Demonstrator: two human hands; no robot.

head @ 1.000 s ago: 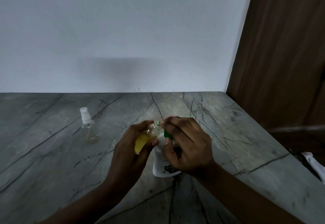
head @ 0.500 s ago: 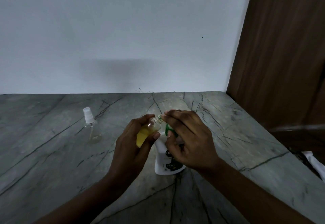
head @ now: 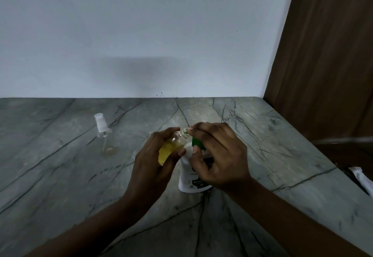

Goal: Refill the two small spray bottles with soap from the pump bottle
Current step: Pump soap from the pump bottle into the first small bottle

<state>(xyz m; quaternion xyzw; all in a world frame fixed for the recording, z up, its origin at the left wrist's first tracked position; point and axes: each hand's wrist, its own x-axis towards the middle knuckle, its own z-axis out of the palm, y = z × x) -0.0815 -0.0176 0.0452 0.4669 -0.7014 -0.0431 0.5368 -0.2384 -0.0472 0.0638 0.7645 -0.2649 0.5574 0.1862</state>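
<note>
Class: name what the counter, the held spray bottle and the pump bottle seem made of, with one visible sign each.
Counter: polished stone, perhaps marble; grey with dark veins. Held spray bottle: clear plastic or glass; yellow soap shows through. Pump bottle: opaque white plastic, probably; smooth printed body.

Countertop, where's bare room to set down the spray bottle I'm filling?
Bare stone on the countertop: left of your left hand, nearer you than the capped spray bottle; and right of your right hand, toward the wooden panel. Crowded in the middle: both hands, the open spray bottle, the pump bottle.
</note>
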